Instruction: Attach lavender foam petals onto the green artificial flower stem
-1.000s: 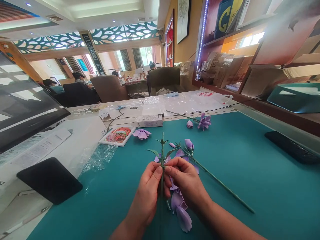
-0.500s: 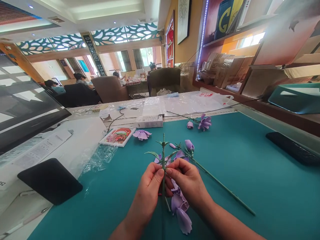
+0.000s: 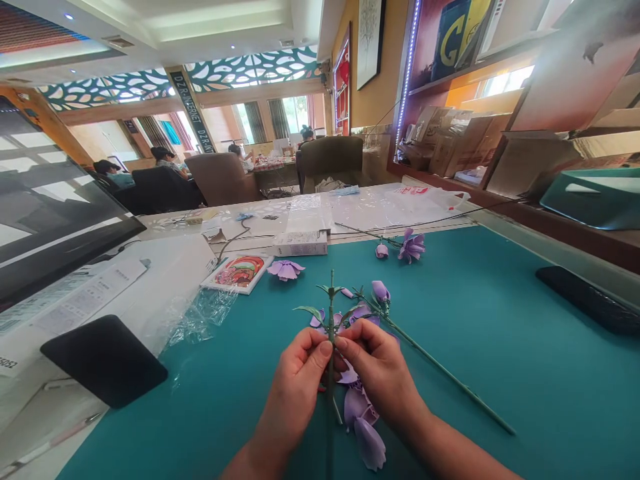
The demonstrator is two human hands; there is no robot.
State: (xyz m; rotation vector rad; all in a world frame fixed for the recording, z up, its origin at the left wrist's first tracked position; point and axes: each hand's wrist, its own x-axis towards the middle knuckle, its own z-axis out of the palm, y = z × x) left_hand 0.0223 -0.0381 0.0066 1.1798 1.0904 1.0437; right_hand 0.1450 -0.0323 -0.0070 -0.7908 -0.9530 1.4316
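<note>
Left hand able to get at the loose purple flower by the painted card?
Probably yes, once it lets go. The left hand is pinching the green stem, but only teal mat seems to lie between it and the purple flower, with nothing standing in the way.

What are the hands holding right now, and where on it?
The left hand and right hand both pinch a green artificial flower stem, just below its top leaves.
</note>
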